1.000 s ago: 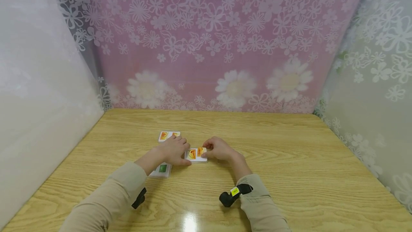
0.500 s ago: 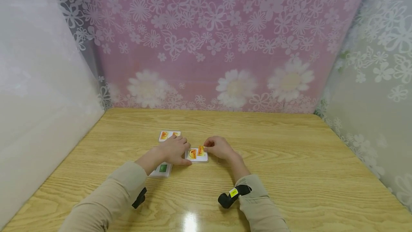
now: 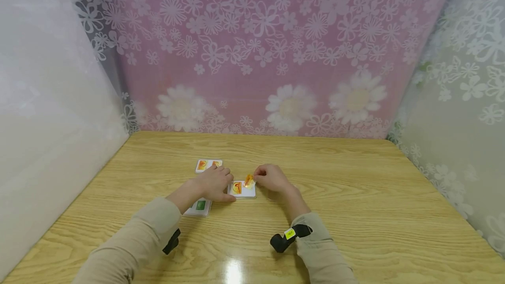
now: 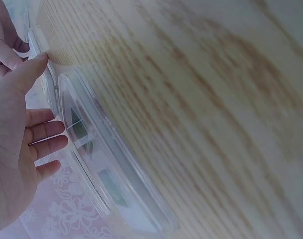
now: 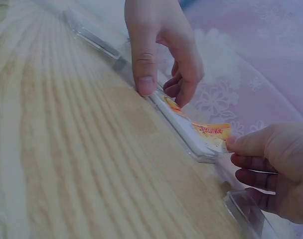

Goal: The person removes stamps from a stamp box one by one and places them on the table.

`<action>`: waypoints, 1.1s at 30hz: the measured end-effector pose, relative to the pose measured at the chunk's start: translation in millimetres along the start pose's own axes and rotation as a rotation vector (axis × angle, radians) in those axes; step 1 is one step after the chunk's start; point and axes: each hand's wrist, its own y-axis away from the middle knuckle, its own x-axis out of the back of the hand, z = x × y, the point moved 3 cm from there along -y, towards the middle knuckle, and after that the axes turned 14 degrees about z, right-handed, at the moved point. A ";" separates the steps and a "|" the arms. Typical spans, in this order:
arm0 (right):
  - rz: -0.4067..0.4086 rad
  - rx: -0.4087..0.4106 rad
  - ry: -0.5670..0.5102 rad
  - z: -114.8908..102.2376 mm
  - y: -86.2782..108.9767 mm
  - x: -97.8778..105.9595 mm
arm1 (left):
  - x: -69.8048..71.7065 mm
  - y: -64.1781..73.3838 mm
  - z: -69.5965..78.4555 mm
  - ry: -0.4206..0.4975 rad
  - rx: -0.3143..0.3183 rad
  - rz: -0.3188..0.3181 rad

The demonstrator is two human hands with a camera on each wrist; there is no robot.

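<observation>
A flat white-faced clear plastic case point(image 3: 243, 194) lies on the table between my hands. My left hand point(image 3: 214, 184) holds its left end, thumb on the near edge and fingers toward the far edge. On the case's left half is an orange-and-yellow printed picture point(image 3: 236, 187). With thumb and forefinger, my right hand point(image 3: 274, 179) pinches the corner of a thin orange-and-yellow sticker point(image 5: 214, 130). In the right wrist view the sticker is bent, standing up from the case's right end.
Behind the left hand lies another white case point(image 3: 203, 165) with orange pictures, partly covered. Nearer is a case point(image 3: 197, 211) with green squares. A clear plastic piece point(image 5: 246, 211) sits beside the right hand in its wrist view. The wooden table point(image 3: 355, 196) ends at a floral curtain.
My right hand has moved slightly up and to the right, and the sticker's pinched side has tilted up with it. The left hand stays on the case.
</observation>
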 end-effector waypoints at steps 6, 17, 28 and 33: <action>0.018 -0.075 -0.066 0.6 -1.9 9.0 | 0.5 0.4 -0.2 0.002 -0.003 0.003; 0.064 -0.172 -0.132 8.6 -13.2 13.3 | -1.2 0.4 -1.0 -0.022 -0.022 0.001; 0.117 -0.211 -0.067 16.5 -25.3 -0.8 | -1.3 0.7 -2.0 -0.011 -0.007 0.001; 0.143 -0.194 -0.013 14.5 -24.6 -5.0 | -0.3 1.4 -1.6 -0.004 0.002 -0.003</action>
